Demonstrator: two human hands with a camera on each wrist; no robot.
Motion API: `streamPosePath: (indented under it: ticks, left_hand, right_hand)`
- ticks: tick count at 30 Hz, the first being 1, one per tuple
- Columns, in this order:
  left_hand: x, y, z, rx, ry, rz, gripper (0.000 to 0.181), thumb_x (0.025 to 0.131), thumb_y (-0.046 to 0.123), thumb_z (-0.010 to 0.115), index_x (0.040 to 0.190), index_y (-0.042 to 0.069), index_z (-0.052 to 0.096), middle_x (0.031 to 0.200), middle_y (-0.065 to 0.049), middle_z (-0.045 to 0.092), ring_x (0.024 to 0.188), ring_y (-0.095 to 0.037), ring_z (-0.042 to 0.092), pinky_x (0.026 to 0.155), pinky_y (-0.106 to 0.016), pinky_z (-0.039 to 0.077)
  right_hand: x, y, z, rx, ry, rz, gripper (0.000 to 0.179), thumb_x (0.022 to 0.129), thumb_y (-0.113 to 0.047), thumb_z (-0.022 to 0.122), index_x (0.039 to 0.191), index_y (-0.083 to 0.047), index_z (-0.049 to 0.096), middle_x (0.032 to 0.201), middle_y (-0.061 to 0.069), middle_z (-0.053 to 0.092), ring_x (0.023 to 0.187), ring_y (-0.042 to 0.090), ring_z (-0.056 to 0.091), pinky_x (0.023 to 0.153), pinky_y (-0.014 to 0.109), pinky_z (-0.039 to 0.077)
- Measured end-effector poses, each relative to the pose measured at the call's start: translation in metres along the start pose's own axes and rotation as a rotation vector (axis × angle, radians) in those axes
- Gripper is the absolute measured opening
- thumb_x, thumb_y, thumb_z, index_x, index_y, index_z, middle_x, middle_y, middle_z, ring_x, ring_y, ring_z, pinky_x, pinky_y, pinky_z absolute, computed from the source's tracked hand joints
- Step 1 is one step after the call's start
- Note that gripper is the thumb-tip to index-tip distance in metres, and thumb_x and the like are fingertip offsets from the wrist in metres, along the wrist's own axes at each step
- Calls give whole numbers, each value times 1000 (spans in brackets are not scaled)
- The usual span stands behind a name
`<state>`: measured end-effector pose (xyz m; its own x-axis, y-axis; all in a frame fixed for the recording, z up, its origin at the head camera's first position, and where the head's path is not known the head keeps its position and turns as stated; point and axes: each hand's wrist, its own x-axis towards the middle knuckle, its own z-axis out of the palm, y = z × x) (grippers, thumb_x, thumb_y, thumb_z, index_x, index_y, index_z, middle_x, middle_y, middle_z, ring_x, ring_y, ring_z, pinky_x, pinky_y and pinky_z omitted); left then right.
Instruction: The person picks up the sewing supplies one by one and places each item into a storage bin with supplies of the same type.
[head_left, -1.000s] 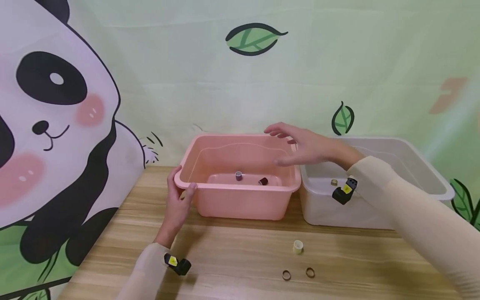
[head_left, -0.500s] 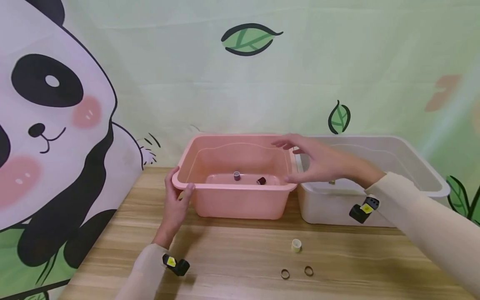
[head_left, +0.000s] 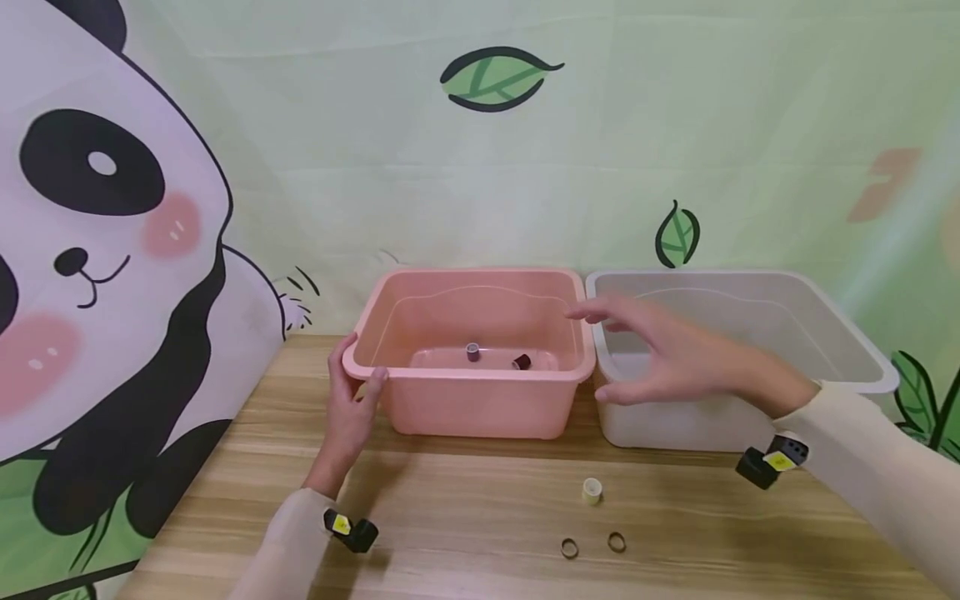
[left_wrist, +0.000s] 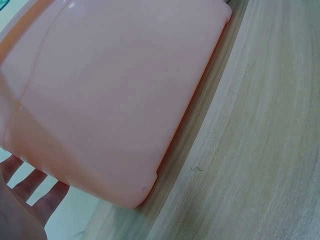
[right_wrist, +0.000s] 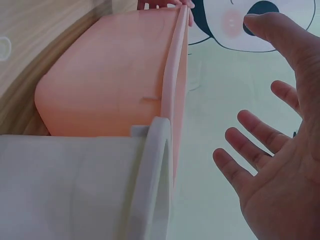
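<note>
A staged indoor tabletop set, by the look of it: a pale wood-grain table (head_left: 465,508) before a creased pale green cloth backdrop (head_left: 337,183) printed with a large black-and-white cartoon panda (head_left: 105,250) and black-outlined green leaves (head_left: 491,79)

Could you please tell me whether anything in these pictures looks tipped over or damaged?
One thing: inside the pink tub, the dark cylinder appears tipped on its side, while the grey cylinder to its left stands upright. I see no damage.
</note>
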<state>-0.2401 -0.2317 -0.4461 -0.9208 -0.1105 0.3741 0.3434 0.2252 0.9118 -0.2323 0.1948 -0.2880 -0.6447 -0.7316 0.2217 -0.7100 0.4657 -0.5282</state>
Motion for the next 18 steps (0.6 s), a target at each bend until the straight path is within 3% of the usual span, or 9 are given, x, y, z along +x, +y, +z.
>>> streamPosePath:
  ticks: [11,18]
  left_hand:
    - [-1,-2,1,-12,14,8,64,106,19,58,159,24,22,158,-4,36,136,-33,46,99,-16,46]
    - [0,-4,1,-16,15,28,64,105,19,58,159,22,23,157,-6,37,134,-33,47,98,-16,47]
  right_hand:
    - [-24,1,15,-59,86,-156,85,76,-21,92,148,-22,48,147,-9,52,133,19,52,108,40,48]
    - [-37,-2,24,5,104,-155,82,77,-21,92,146,-24,50,143,-7,55,131,17,52,109,37,46]
